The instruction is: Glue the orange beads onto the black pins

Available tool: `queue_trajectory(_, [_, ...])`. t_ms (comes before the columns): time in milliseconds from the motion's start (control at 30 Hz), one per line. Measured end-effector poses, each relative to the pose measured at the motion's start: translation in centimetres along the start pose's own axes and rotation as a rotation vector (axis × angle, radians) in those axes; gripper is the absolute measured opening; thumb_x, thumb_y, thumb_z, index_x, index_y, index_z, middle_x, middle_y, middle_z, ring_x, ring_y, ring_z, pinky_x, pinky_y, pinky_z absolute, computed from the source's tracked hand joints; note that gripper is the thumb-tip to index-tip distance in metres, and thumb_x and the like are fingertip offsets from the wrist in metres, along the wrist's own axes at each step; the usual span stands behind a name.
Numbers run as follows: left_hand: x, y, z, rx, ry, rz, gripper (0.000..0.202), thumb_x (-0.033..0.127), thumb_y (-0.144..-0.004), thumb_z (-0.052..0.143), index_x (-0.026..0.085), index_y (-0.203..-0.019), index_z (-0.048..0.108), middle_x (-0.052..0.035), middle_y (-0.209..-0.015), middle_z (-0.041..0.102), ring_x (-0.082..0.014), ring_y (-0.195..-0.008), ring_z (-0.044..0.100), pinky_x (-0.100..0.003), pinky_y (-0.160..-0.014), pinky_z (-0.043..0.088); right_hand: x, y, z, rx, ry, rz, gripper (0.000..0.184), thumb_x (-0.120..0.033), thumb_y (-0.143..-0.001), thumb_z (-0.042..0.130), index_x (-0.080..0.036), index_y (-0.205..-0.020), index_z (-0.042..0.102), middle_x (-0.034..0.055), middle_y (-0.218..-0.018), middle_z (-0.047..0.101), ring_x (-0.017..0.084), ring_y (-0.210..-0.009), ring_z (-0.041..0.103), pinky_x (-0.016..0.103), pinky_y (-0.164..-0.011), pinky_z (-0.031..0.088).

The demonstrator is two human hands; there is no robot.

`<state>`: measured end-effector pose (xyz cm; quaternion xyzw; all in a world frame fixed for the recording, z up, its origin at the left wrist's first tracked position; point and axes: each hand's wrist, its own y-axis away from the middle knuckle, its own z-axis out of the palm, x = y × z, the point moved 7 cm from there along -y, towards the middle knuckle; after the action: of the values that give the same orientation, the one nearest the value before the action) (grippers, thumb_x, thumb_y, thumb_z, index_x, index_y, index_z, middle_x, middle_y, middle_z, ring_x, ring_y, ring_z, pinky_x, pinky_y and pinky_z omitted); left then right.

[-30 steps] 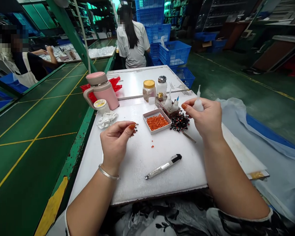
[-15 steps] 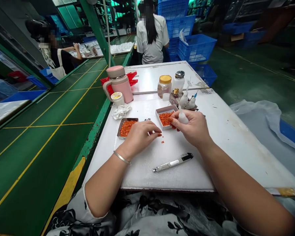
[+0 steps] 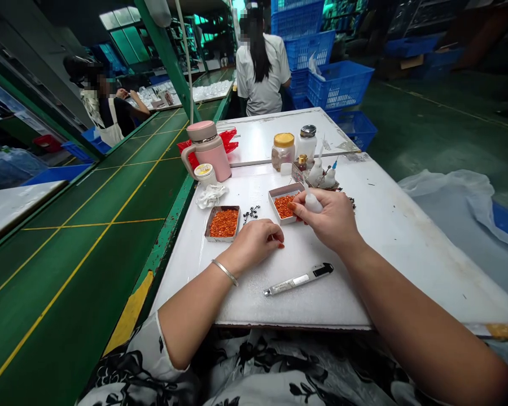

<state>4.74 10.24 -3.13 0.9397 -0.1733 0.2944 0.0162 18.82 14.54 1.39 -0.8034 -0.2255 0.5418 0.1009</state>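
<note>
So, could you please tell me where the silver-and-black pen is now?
In the head view, the silver-and-black pen lies on the white board, below the right hand.

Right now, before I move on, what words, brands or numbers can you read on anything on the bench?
Nothing is legible.
Round yellow lid of the small white tub: dark print, too small to read.
Slim silver-and-black pen: printing on the barrel, too blurred to read.

On the surface [image 3: 334, 304], a tray [image 3: 223, 223] lies left of a second tray [image 3: 284, 206]; a pen [image 3: 298, 279] lies before them, and a tumbler [image 3: 207, 151] stands behind them, left of a jar [image 3: 283, 151].
</note>
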Motion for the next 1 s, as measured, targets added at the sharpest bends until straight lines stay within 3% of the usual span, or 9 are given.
queue_trajectory(67, [-0.2, 0.0, -0.8, 0.087, 0.135, -0.012, 0.01, 0.012, -0.081, 0.066, 0.018, -0.08, 0.073, -0.0017, -0.078, 0.073, -0.0138, -0.072, 0.065, -0.026, -0.07, 0.05, 0.0, 0.0, 0.0, -0.001, -0.006, -0.008, 0.022, -0.036, -0.08, 0.067, -0.018, -0.069, 0.067, -0.0004, -0.062, 0.066, 0.014, -0.059, 0.057, 0.025, -0.059, 0.041])
queue_trajectory(200, [-1.5, 0.6, -4.3, 0.402, 0.387, -0.074, 0.008, 0.02, -0.08, 0.068, 0.017, -0.085, 0.075, -0.0024, -0.078, 0.074, -0.0121, -0.061, 0.065, -0.024, -0.061, 0.052, 0.2, 0.1, 0.1, -0.004, -0.025, 0.005, 0.018, -0.034, -0.08, 0.067, -0.018, -0.071, 0.069, -0.0009, -0.062, 0.066, 0.014, -0.058, 0.058, 0.025, -0.058, 0.042])
queue_trajectory(367, [-4.2, 2.9, -10.4, 0.814, 0.374, -0.099, 0.01, 0.024, -0.075, 0.072, 0.016, -0.081, 0.076, -0.0031, -0.075, 0.073, -0.0124, -0.063, 0.063, -0.023, -0.061, 0.051, 0.4, 0.2, 0.2, 0.001, -0.027, 0.014, 0.017, -0.032, -0.079, 0.067, -0.017, -0.07, 0.069, 0.0, -0.065, 0.068, 0.015, -0.06, 0.06, 0.026, -0.059, 0.043])
queue_trajectory(433, [-5.5, 3.8, -12.1, 0.889, 0.367, -0.134, 0.013, 0.025, -0.073, 0.073, 0.015, -0.081, 0.076, -0.0027, -0.072, 0.071, -0.0119, -0.06, 0.061, -0.023, -0.058, 0.049, 0.3, 0.2, 0.2, 0.006, -0.015, 0.01, 0.015, -0.031, -0.078, 0.068, -0.018, -0.071, 0.07, 0.0002, -0.067, 0.069, 0.015, -0.061, 0.061, 0.026, -0.059, 0.043])
queue_trajectory(567, [-7.0, 4.3, -13.0, 0.784, 0.207, -0.266, 0.013, 0.024, -0.073, 0.069, 0.015, -0.08, 0.077, -0.0035, -0.072, 0.072, -0.0151, -0.065, 0.063, -0.025, -0.061, 0.049, 0.5, 0.1, 0.1, 0.021, -0.002, 0.033, 0.014, -0.033, -0.077, 0.07, -0.02, -0.071, 0.072, 0.0002, -0.065, 0.069, 0.016, -0.058, 0.061, 0.028, -0.057, 0.042])
queue_trajectory(767, [-7.0, 3.8, -11.3, 0.393, -0.092, -0.387, 0.016, 0.019, -0.074, 0.064, 0.019, -0.082, 0.079, -0.0037, -0.082, 0.076, -0.0197, -0.078, 0.067, -0.029, -0.071, 0.048, 1.1, 0.2, -0.5, 0.055, 0.023, 0.051, 0.015, -0.037, -0.078, 0.071, -0.023, -0.073, 0.072, 0.0, -0.064, 0.069, 0.019, -0.059, 0.063, 0.03, -0.056, 0.043])
queue_trajectory(1000, [-6.4, 3.1, -8.5, 0.069, -0.238, -0.296, 0.039, 0.015, -0.071, 0.066, 0.023, -0.108, 0.075, -0.005, -0.1, 0.074, -0.023, -0.089, 0.066, -0.031, -0.08, 0.049, 1.5, 0.3, -2.1, 0.135, 0.076, 0.104, 0.02, -0.045, -0.08, 0.069, -0.025, -0.077, 0.072, -0.0001, -0.06, 0.068, 0.021, -0.058, 0.063, 0.032, -0.055, 0.044])
